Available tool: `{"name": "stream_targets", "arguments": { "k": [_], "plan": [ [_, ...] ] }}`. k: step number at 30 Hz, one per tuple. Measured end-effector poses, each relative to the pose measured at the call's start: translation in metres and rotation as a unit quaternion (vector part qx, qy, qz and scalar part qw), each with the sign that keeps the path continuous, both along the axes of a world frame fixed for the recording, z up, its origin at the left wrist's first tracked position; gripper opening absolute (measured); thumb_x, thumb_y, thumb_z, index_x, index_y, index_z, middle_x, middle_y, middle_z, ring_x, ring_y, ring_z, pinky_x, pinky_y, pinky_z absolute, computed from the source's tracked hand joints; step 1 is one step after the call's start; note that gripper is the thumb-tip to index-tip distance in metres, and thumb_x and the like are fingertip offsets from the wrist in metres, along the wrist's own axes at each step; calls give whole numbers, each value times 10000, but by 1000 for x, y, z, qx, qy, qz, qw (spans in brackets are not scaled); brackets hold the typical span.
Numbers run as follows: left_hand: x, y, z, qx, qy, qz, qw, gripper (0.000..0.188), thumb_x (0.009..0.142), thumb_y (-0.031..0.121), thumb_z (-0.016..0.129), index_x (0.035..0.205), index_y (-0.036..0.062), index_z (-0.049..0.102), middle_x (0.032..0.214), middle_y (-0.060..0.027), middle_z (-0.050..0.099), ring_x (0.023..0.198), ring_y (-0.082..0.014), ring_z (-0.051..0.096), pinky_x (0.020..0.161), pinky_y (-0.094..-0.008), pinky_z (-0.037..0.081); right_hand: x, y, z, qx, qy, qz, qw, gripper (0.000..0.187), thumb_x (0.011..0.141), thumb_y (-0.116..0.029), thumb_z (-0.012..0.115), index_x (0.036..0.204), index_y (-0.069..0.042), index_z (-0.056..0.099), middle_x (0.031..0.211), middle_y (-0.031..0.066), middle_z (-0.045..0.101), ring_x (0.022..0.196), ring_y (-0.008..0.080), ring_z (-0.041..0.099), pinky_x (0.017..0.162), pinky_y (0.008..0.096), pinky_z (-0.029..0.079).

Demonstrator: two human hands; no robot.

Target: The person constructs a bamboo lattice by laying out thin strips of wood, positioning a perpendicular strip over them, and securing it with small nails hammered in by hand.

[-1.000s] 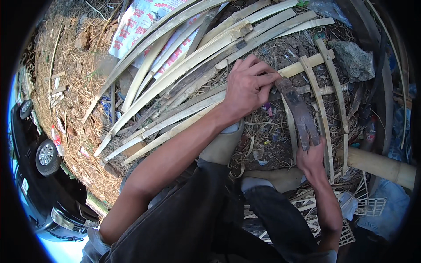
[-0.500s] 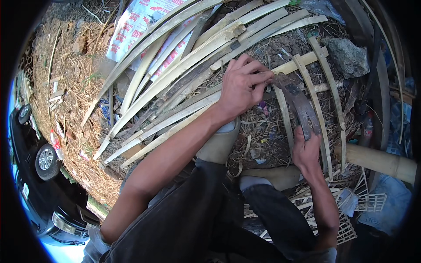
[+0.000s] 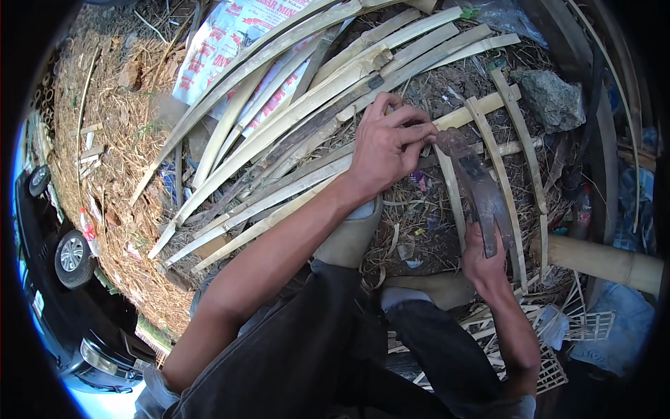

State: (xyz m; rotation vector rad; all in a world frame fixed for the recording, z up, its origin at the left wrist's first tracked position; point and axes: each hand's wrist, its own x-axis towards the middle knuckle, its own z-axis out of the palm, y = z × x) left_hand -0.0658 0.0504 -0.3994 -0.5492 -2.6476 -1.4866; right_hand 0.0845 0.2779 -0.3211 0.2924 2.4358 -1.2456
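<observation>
In my right hand (image 3: 483,260) is a dark, rusty claw hammer (image 3: 481,192). Its forked claw overlaps my fingers, and the handle is mostly hidden beneath the head. The head's other end lies close to the fingertips of my left hand (image 3: 391,140), which are pinched together. Whatever they hold is too small or hidden to make out. Just beyond those fingertips, a pale bamboo crosspiece (image 3: 481,108) runs to the right. Curved bamboo slats (image 3: 497,164) cross it, spaced apart over the ground.
Long split bamboo strips (image 3: 279,119) fan out at left, partly over a printed plastic sack (image 3: 216,52). A grey rock (image 3: 553,101) sits at the far right. Nearer lie a thick bamboo pole (image 3: 600,260) and a woven lattice (image 3: 551,370). A black car (image 3: 66,300) stands at left.
The hammer has tilted, its claw end dropping nearer to me over my right hand. My left hand has hardly moved from the crosspiece's end.
</observation>
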Motion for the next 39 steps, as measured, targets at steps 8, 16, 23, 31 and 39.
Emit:
{"name": "stream_targets", "arguments": {
  "k": [8,16,23,31,39],
  "plan": [
    [-3,-3,-4,41,-27,9,999,174,727,92,816,892,147,820,902,7,702,875,-240,580,777,-379,498,-9,2,14,-108,-106,-118,981,186,1012,-58,462,896,4,592,772,45,505,684,133,474,597,315,403],
    [1,-4,6,1,42,-39,998,157,774,128,823,927,162,811,881,30,705,843,-195,589,721,-354,414,-6,2,7,23,-21,-52,998,337,1067,-235,504,908,40,617,748,109,569,680,161,555,614,346,423],
    [9,4,18,-62,-18,24,998,149,802,126,821,951,142,817,957,7,755,907,-219,630,808,-368,446,-36,-2,22,4,-81,-119,990,567,1079,-457,480,857,45,623,571,128,498,542,268,519,571,418,412],
    [17,13,15,-29,-52,101,993,121,807,136,816,928,140,828,979,-9,764,934,-218,639,815,-370,437,-41,-18,31,62,-28,-48,997,619,1078,-489,449,999,73,695,610,249,556,617,468,602,674,496,474],
    [20,16,16,-59,-18,86,994,207,782,248,871,939,122,824,1024,7,772,939,-211,632,821,-369,427,-53,-23,28,65,-111,-58,990,673,1080,-538,424,1061,72,710,622,283,569,633,432,656,667,502,482]
  ]
}}
